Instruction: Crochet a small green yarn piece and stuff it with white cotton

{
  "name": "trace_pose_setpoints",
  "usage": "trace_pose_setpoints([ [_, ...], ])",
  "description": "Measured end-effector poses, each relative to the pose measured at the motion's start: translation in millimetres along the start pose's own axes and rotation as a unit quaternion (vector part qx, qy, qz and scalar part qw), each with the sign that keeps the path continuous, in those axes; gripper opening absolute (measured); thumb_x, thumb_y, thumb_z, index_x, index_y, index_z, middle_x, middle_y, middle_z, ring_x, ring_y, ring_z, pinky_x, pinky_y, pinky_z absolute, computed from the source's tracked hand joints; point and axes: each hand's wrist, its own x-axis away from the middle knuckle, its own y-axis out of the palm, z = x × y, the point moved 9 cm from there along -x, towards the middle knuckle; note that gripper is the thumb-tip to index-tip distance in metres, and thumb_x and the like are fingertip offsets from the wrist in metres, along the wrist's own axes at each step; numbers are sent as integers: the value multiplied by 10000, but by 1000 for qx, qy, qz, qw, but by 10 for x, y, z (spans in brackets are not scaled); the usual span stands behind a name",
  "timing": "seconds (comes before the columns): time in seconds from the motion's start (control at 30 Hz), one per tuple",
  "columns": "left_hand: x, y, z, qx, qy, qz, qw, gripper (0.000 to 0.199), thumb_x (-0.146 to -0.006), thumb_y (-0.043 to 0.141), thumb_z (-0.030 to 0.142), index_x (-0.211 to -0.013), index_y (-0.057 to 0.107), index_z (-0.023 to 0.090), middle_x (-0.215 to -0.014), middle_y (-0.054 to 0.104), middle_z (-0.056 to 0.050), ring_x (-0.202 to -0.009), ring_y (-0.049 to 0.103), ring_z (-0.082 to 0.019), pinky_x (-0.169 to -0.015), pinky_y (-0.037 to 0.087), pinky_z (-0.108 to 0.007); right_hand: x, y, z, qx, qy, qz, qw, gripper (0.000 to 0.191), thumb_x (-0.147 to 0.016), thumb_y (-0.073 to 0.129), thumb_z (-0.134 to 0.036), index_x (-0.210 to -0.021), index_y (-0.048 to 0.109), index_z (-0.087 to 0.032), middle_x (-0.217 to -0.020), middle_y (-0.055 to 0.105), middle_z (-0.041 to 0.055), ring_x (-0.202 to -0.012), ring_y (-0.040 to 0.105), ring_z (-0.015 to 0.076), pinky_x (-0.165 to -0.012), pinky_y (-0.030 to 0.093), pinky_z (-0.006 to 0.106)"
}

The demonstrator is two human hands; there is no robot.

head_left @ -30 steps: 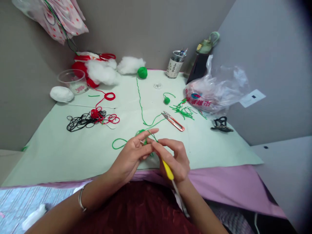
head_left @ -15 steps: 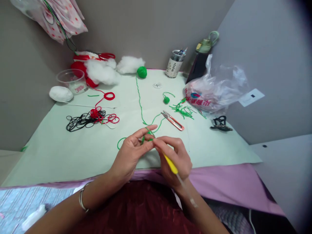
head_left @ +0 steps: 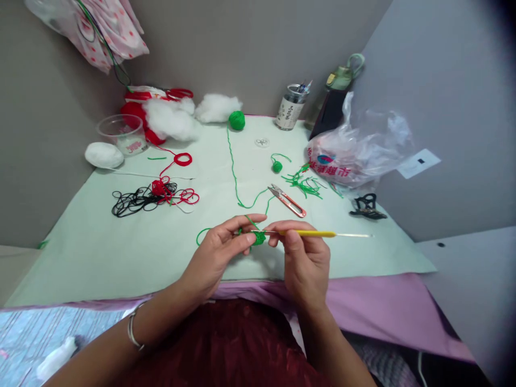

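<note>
Between the thumb and fingers of my left hand (head_left: 221,244) is a small green crochet piece (head_left: 258,237), with green yarn looped over the index finger. My right hand (head_left: 308,258) grips a crochet hook (head_left: 310,233) by its yellow handle. The hook lies nearly level, its thin tip at the green piece and its metal rear end pointing right. From my left hand the working yarn runs past the thread snips (head_left: 287,200) and back to a green yarn ball (head_left: 236,120). The fingers hide part of the green piece.
Green yarn scraps (head_left: 304,183) and a small green ball (head_left: 277,167) lie beyond the snips. Tangled black cord (head_left: 133,203) and red yarn (head_left: 183,159) are at left. A plastic bag (head_left: 342,150) and a black hair claw (head_left: 367,207) sit at right, a jar of pens (head_left: 291,110) behind.
My right hand has shifted right and turned the crochet hook from slanting down toward me to nearly level. More of the green piece now shows beside my left thumb.
</note>
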Motion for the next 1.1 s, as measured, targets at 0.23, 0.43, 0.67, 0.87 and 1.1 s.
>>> trace_pose_setpoints([
  [0.23,-6,-52,1,-29,15,-13,999,330,-856,803,293,-1184,812,264,-973,697,-36,-977,580,-194,-908,422,-318,-16,8,2,-43,14,-28,999,211,-1068,557,-299,-988,745,-244,-917,766,14,-740,689,129,-731,576,282],
  [0.43,17,-104,89,-116,72,32,990,331,-855,803,218,-1177,822,289,-903,623,-2,-833,529,-141,-805,409,-274,144,128,-382,201,-188,-59,960,237,-1041,538,-132,-1143,715,-252,-987,775,42,-871,733,164,-788,605,311],
  [0.67,4,18,-157,113,-72,1,991,471,-780,883,263,-1237,788,206,-694,556,49,-624,465,-81,-724,460,-240,318,226,-414,362,-307,-40,879,353,-968,651,-106,-1255,734,-295,-1092,775,80,-987,747,218,-775,627,345],
  [0.87,-33,-3,-110,154,-80,-3,985,467,-749,890,201,-1207,802,223,-921,724,-22,-855,653,-144,-969,503,-327,42,1,-254,98,-123,16,987,226,-1030,572,-153,-1021,771,-259,-880,749,15,-747,682,149,-684,582,302],
  [1.1,-11,-32,-26,58,1,40,998,466,-756,918,256,-1209,811,256,-860,689,17,-825,610,-115,-813,465,-226,139,140,-293,214,-192,-22,958,284,-986,631,-92,-1148,772,-277,-1010,782,41,-918,743,180,-787,616,320],
])
